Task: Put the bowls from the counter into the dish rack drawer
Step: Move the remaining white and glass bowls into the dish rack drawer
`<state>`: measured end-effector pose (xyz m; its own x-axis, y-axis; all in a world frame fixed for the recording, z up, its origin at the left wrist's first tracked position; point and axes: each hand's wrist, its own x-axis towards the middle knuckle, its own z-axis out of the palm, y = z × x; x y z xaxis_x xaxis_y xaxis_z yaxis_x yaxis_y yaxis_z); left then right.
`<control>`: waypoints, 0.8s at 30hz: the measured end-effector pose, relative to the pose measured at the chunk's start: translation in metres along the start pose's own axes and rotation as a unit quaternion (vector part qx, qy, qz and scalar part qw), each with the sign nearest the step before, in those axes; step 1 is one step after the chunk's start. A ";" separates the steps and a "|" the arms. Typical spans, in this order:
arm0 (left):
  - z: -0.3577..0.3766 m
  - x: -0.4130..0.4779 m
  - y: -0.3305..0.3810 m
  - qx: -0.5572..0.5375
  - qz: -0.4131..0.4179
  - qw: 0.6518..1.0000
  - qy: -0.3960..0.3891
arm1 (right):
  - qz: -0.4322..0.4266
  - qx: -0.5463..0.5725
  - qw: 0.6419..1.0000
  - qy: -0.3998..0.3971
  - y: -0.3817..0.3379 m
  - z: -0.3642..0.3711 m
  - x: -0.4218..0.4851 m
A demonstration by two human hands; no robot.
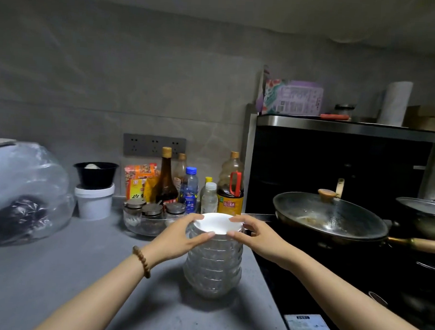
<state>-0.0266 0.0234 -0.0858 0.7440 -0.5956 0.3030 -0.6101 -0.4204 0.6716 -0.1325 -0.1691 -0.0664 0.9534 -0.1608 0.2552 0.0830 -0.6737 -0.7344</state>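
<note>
A tall stack of several clear ribbed glass bowls [213,268] stands on the grey counter [84,279] near its right edge. On top of the stack lies a small white bowl [218,223]. My left hand [180,234] pinches the white bowl's left rim between thumb and fingers. From the other side my right hand [254,233] pinches its right rim. The dish rack drawer is out of view.
Behind the stack stand a glass dish with three spice jars [149,218], several sauce and oil bottles [230,188] and a white tub under a black bowl [95,183]. A plastic-covered appliance [21,192] sits left. A wok [329,216] on the black stove is right.
</note>
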 end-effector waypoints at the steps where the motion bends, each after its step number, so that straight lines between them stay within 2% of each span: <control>1: 0.001 0.001 -0.001 0.001 0.004 1.000 0.002 | -0.002 -0.003 1.000 -0.001 0.000 0.000 0.001; 9: 0.005 0.003 0.001 -0.044 0.032 0.998 0.016 | -0.037 0.003 0.999 0.017 0.001 0.003 0.005; 14: 0.006 0.004 0.002 -0.087 0.029 0.994 0.062 | -0.063 0.034 0.996 0.053 -0.001 0.005 0.007; 21: 0.004 0.006 0.039 -0.226 0.099 0.960 0.130 | -0.128 0.098 0.981 0.111 -0.020 -0.022 -0.001; 24: 0.012 0.007 0.063 -0.249 0.123 0.953 0.122 | -0.138 0.057 0.980 0.135 -0.022 -0.043 -0.016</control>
<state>-0.0628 -0.0153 -0.0496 0.6737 -0.4312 0.6002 -0.6148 0.1238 0.7789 -0.1618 -0.1833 -0.0271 0.7802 -0.1788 0.5994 0.3728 -0.6366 -0.6751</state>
